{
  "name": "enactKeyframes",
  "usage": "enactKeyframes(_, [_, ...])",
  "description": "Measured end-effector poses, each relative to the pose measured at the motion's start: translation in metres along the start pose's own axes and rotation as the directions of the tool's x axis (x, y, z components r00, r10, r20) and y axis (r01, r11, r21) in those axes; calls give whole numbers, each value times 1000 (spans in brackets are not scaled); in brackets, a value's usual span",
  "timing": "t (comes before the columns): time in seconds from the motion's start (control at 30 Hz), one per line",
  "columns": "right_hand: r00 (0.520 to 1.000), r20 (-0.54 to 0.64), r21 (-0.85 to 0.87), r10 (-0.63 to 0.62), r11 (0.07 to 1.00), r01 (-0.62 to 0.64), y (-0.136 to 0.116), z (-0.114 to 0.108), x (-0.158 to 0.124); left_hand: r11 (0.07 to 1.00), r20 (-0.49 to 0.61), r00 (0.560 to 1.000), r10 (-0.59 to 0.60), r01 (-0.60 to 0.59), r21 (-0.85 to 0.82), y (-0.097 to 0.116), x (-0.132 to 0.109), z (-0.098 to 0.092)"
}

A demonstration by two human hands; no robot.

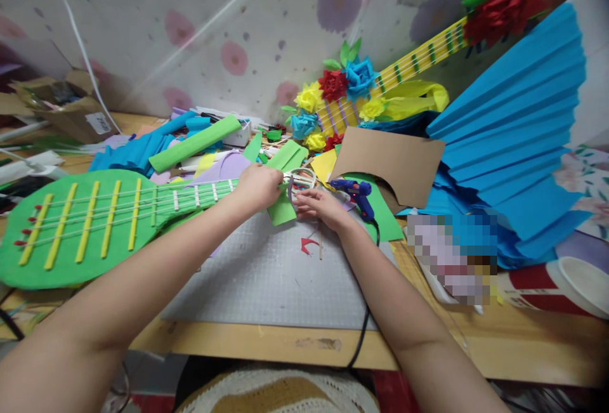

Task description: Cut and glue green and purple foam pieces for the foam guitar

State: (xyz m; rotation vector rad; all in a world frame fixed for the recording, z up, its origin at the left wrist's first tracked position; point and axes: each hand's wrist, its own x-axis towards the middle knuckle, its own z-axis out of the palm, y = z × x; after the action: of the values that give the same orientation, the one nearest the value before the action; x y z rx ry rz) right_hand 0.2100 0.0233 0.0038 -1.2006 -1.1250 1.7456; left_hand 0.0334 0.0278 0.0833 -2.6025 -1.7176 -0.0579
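My left hand (259,186) is closed over a piece of green paper (281,214), whose lower end hangs out below the fingers. Just to its right, my right hand (321,207) has its fingers loosely bent and apart, close to the paper's edge. Between the hands is a pair of scissors (304,177) with pale handle loops, partly hidden; I see no firm grip on it. A green paper guitar (71,229) with yellow strips and pale strings lies at the left, its neck reaching behind my left hand.
Under my hands lies a grey cutting mat (247,280) with red scraps. A blue glue gun (354,191) rests beside brown cardboard (390,162); its cord crosses the mat. Behind stands a yellow paper guitar (419,61) with paper flowers. Blue pleated paper (518,127) and a cup (556,286) are right.
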Motion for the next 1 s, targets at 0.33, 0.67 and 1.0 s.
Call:
enactKeyframes(0.33, [993,-113,-77,-34,997,25,4,12,1,964,117,958,-262,265,-12,-3,9,-8])
enactKeyframes(0.67, [988,-147,11,-36,999,38,13,18,8,973,263,957,-126,171,-157,-7,12,-16])
enactKeyframes(1.0, [991,34,273,126,953,-131,-1,2,4,333,62,986,-153,110,-937,-57,-17,5])
